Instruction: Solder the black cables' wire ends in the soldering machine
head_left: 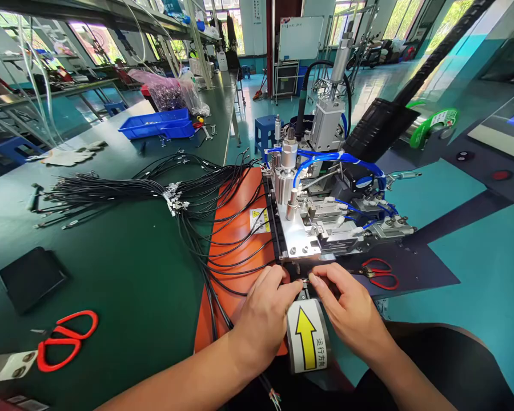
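beside the machine (289,228), left hand (266,308) and right hand (350,305) curl their fingers, any grip unclear; black cables (143,187) draped near the left could snag it.

Ahead of me, a glossy teal floor (251,103) catches daylight from the tall windows (400,20). I see a whiteboard (302,37) before a pale wall (255,37) with a teal lower band, a blue stool (265,128), and a green-topped table (145,274) at my left.
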{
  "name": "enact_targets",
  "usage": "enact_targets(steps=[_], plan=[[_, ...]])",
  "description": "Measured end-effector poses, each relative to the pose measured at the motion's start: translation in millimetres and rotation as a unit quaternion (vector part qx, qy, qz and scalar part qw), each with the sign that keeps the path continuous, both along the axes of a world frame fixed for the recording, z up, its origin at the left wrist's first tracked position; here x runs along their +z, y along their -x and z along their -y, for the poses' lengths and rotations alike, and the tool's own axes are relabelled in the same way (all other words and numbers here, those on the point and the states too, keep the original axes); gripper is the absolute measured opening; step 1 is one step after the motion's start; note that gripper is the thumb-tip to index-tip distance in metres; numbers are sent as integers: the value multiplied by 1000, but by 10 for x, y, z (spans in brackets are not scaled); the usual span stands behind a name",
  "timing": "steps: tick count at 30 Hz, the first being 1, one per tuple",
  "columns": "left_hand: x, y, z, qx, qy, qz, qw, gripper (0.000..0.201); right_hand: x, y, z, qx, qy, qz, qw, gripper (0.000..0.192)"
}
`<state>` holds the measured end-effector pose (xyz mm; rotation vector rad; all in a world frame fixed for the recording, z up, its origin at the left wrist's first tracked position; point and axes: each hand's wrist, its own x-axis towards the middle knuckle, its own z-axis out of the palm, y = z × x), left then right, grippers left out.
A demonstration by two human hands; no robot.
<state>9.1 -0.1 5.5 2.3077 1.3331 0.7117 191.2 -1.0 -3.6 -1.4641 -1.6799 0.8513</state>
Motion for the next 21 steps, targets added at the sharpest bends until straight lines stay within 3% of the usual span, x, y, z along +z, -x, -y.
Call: enact_targets(steps=[12, 17, 21], plan=[[111, 51, 53, 2, -45, -114, 992, 23, 15, 44, -53, -23, 117, 9, 993, 33], [109, 54, 65, 12, -8, -161, 987, 25, 1, 68, -102, -32, 150, 15, 988, 33], [163, 45, 72, 16, 58, -168, 984, 29, 71, 42, -37, -48, 120, 8, 992, 31]])
